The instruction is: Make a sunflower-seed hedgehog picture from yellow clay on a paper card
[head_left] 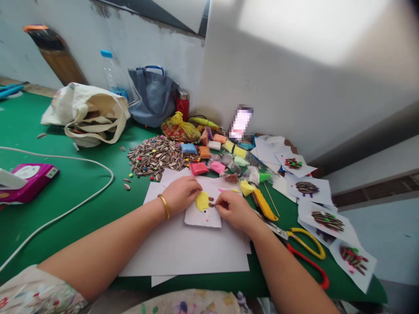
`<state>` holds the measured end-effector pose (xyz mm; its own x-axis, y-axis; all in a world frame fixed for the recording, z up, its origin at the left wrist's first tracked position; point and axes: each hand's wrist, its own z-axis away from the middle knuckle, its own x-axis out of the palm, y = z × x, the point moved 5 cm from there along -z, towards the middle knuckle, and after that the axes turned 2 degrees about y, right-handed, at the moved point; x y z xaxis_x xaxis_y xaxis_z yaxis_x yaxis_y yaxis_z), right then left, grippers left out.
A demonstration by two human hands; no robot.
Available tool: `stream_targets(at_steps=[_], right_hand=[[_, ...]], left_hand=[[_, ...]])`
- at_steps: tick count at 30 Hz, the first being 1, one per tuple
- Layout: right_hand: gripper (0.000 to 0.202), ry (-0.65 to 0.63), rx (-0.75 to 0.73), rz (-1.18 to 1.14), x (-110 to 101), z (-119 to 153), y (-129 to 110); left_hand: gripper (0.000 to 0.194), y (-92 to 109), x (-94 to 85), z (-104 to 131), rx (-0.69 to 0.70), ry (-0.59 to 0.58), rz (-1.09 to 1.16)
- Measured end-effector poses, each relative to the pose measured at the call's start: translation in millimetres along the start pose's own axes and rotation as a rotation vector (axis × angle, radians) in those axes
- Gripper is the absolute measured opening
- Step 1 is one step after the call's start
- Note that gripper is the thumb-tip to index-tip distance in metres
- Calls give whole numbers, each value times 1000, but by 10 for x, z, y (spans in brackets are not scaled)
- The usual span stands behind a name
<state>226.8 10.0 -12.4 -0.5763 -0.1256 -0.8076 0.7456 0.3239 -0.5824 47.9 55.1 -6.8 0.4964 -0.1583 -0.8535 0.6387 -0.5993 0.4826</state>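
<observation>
Where the green table (19, 226) ends at the front, white sheets (183, 253) reach almost to its edge, with green surface showing leftward between the left forearm and the white cable (91, 196). Past the sheets' far edge, the seed pile (155, 159) and clay packets (199, 168) crowd close. Handles spread, the scissors (286, 235) lie just beside the right forearm, narrowing that side. The left hand (181, 192) rests at the upper left of the small card (193, 220), which lies on the sheets bearing a yellow shape (202, 202); whether thumb and fingers meet, I cannot tell. The right hand (236, 210) has its fingertips together at a tiny brown piece (211, 205) along the shape's right edge.
</observation>
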Motion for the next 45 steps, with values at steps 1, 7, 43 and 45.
stream_targets(at_steps=[1, 7, 43, 45], right_hand=[[10, 0, -3, 9, 4, -2, -5], [10, 1, -24, 65, 15, -16, -44], [37, 153, -185, 291, -50, -33, 43], [34, 155, -190, 285, -67, -23, 25]], left_hand=[[21, -2, 3, 2, 2, -1, 1], [21, -13, 10, 6, 3, 3, -1], [121, 63, -71, 184, 78, -227, -160], [116, -32, -173, 172, 27, -208, -183]])
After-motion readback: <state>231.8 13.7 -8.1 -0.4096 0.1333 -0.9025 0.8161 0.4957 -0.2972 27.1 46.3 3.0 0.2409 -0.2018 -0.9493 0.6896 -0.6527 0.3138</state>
